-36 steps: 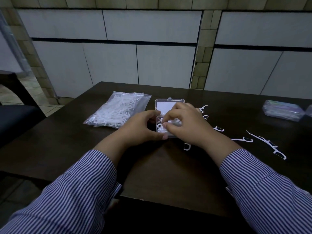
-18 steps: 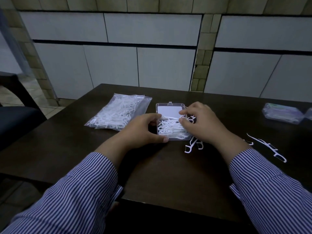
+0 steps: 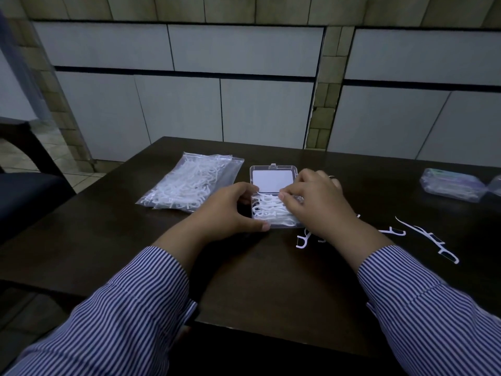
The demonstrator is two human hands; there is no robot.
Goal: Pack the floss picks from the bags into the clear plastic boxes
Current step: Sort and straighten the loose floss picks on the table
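Observation:
An open clear plastic box (image 3: pixel 272 169) lies mid-table, its lid hinged back and its tray full of white floss picks (image 3: pixel 267 210). My left hand (image 3: pixel 230 210) grips the tray's left side, thumb along the near edge. My right hand (image 3: pixel 317 202) lies over the tray's right side, fingers curled and pinching picks there. A clear bag of floss picks (image 3: pixel 189 183) rests to the left. Loose picks (image 3: pixel 428 237) lie on the table to the right, and one pick (image 3: pixel 302 240) sits just below the box.
The dark wooden table (image 3: pixel 271 280) ends close to my body. More clear packed boxes (image 3: pixel 450 184) sit at the far right edge. A dark chair (image 3: pixel 24 196) stands to the left. A tiled wall rises behind the table.
My right hand went right to the loose picks, then came back over the box's right side. The box now looks fuller. My left hand stayed on the box.

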